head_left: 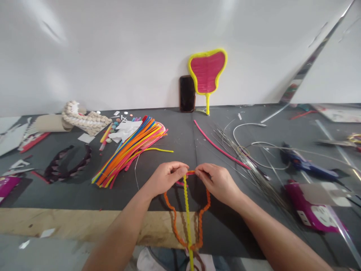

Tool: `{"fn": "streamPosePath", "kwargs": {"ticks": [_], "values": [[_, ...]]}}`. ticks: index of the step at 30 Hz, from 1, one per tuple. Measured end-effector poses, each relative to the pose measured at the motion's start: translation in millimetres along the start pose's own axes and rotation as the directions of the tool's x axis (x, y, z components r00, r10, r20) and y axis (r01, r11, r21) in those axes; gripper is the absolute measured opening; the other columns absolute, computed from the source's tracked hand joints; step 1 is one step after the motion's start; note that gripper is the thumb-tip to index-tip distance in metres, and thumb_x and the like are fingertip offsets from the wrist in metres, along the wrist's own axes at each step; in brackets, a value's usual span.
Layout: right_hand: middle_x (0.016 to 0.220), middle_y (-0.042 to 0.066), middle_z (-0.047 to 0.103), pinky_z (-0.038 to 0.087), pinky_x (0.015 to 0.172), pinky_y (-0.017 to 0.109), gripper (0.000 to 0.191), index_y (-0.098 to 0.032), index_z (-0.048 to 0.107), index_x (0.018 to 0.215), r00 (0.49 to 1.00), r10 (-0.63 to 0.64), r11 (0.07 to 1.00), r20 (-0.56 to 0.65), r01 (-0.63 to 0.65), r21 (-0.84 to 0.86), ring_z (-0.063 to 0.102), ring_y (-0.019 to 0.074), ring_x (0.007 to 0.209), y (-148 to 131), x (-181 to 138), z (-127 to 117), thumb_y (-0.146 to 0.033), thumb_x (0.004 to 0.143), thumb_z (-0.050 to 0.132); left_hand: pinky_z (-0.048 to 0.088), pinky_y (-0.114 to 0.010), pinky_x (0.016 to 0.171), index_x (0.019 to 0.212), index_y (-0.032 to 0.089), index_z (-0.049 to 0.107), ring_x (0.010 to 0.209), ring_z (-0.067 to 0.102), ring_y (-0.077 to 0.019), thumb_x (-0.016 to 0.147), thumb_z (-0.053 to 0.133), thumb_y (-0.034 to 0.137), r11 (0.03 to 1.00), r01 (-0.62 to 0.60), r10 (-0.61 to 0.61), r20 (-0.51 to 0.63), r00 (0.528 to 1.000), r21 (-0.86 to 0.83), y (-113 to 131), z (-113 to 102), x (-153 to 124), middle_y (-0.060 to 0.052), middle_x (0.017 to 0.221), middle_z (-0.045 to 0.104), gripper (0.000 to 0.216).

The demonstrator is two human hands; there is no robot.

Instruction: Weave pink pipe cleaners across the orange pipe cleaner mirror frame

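Between both hands hangs a loop of twisted orange pipe cleaner [201, 220], with a twisted yellow pipe cleaner [186, 210] running down its middle. My left hand [168, 177] pinches the loop's top edge where the yellow strand meets it. On the same edge, a little to the right, my right hand [216, 181] pinches the orange strand with thumb and forefinger. A short pink piece shows beside the left fingertips. The loop's lower end hangs past the table's front edge, over the lap.
A bundle of coloured pipe cleaners [129, 152] lies left. Behind stand a phone [187, 94] and a yellow-rimmed pink fan shape [208, 71]. To the right are a pink strand [218, 146], loose wires [248, 165], a blue glue gun [310, 163] and scissors [338, 143]. A dark headband [67, 165] lies far left.
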State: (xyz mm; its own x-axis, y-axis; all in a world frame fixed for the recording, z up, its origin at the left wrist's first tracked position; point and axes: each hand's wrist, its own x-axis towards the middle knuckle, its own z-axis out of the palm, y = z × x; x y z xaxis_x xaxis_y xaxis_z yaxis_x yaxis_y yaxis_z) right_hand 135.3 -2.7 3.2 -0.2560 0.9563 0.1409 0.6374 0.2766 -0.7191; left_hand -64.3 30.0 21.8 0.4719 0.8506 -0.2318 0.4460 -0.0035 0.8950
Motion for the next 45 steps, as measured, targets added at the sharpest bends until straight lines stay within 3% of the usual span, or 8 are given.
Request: {"fn": "streamPosePath", "kwargs": {"ticks": [3, 9, 14, 20, 30, 34, 39, 45], "values": [[0.077, 0.001, 0.069, 0.041, 0.064, 0.024, 0.017, -0.021, 0.063, 0.08, 0.999, 0.027, 0.999, -0.033, -0.026, 0.024, 0.062, 0.0153, 0.069, 0.9, 0.4, -3.6, -0.021, 0.088, 0.049, 0.049, -0.026, 0.075, 0.095, 0.016, 0.069, 0.087, 0.063, -0.0199, 0.087, 0.047, 0.048, 1.0, -0.008, 0.009, -0.051, 0.999, 0.023, 1.4, -7.3, -0.4, -0.004, 0.089, 0.071, 0.04], [0.074, 0.0, 0.068, 0.041, 0.062, 0.023, 0.017, -0.021, 0.064, 0.08, 0.998, 0.052, 0.999, -0.048, -0.051, 0.01, 0.061, 0.0149, 0.067, 2.5, 1.4, -6.5, -0.023, 0.088, 0.049, 0.052, -0.026, 0.071, 0.092, 0.016, 0.067, 0.076, 0.068, -0.0181, 0.079, 0.061, 0.035, 0.997, 0.059, -0.06, -0.019, 0.998, -0.05, 4.1, -7.2, -0.9, -0.003, 0.079, 0.073, 0.024], [0.073, 0.001, 0.068, 0.042, 0.063, 0.024, 0.019, -0.02, 0.065, 0.08, 0.998, 0.038, 0.999, -0.048, -0.039, -0.012, 0.062, 0.0152, 0.068, 1.7, 2.3, -7.0, -0.023, 0.088, 0.048, 0.051, -0.025, 0.075, 0.098, 0.02, 0.068, 0.083, 0.067, -0.0168, 0.083, 0.056, 0.032, 0.992, -0.051, 0.059, -0.068, 0.996, 0.112, 2.5, -2.7, -1.1, -0.002, 0.094, 0.073, 0.023], [0.089, 0.004, 0.071, 0.047, 0.071, 0.026, 0.021, -0.021, 0.065, 0.102, 0.998, -0.025, 1.0, -0.057, 0.025, -0.004, 0.064, 0.0178, 0.079, 0.7, 0.8, -3.3, -0.028, 0.084, 0.057, 0.048, -0.023, 0.074, 0.095, 0.024, 0.07, 0.083, 0.065, -0.0146, 0.085, 0.054, 0.026, 0.935, -0.148, 0.194, -0.115, 0.974, 0.321, -0.3, 2.9, -0.2, 0.0, 0.093, 0.072, 0.019], [0.075, 0.005, 0.069, 0.045, 0.063, 0.025, 0.019, -0.019, 0.067, 0.087, 0.975, -0.207, 0.976, -0.077, 0.201, -0.08, 0.061, 0.0151, 0.068, 4.3, 0.9, 3.0, -0.02, 0.09, 0.048, 0.045, -0.026, 0.077, 0.084, 0.024, 0.07, 0.077, 0.063, -0.0136, 0.085, 0.054, 0.022, 0.863, -0.232, 0.307, -0.102, 0.946, 0.448, 5.3, 8.2, 0.1, 0.002, 0.078, 0.072, 0.017], [0.074, 0.005, 0.069, 0.045, 0.063, 0.025, 0.019, -0.018, 0.066, 0.087, 0.966, -0.246, 0.967, -0.08, 0.239, -0.085, 0.061, 0.0152, 0.068, 3.9, 0.4, 3.6, -0.019, 0.09, 0.048, 0.045, -0.026, 0.078, 0.085, 0.023, 0.07, 0.079, 0.063, -0.0145, 0.083, 0.054, 0.022, 0.894, -0.205, 0.266, -0.102, 0.959, 0.399, 4.8, 6.9, -1.0, 0.001, 0.081, 0.072, 0.016], [0.08, 0.006, 0.07, 0.047, 0.068, 0.026, 0.018, -0.018, 0.066, 0.089, 0.97, -0.229, 0.973, -0.077, 0.227, -0.042, 0.063, 0.016, 0.073, 0.5, -0.9, 6.8, -0.019, 0.09, 0.048, 0.048, -0.023, 0.074, 0.094, 0.022, 0.07, 0.083, 0.065, -0.0161, 0.079, 0.061, 0.037, 0.975, -0.093, 0.111, -0.084, 0.99, 0.2, 3.5, 9.0, -0.7, 0.0, 0.091, 0.072, 0.023], [0.088, 0.002, 0.071, 0.048, 0.067, 0.024, 0.023, -0.02, 0.063, 0.104, 0.997, 0.053, 0.978, 0.05, -0.063, 0.2, 0.063, 0.0139, 0.072, 0.3, -0.9, -0.1, -0.026, 0.083, 0.056, 0.047, -0.021, 0.059, 0.079, 0.017, 0.068, 0.063, 0.061, -0.013, 0.077, 0.061, 0.037, 0.999, 0.052, -0.05, -0.082, 0.995, 0.013, 5.3, 7.7, -0.1, 0.001, 0.067, 0.067, 0.022]]}}
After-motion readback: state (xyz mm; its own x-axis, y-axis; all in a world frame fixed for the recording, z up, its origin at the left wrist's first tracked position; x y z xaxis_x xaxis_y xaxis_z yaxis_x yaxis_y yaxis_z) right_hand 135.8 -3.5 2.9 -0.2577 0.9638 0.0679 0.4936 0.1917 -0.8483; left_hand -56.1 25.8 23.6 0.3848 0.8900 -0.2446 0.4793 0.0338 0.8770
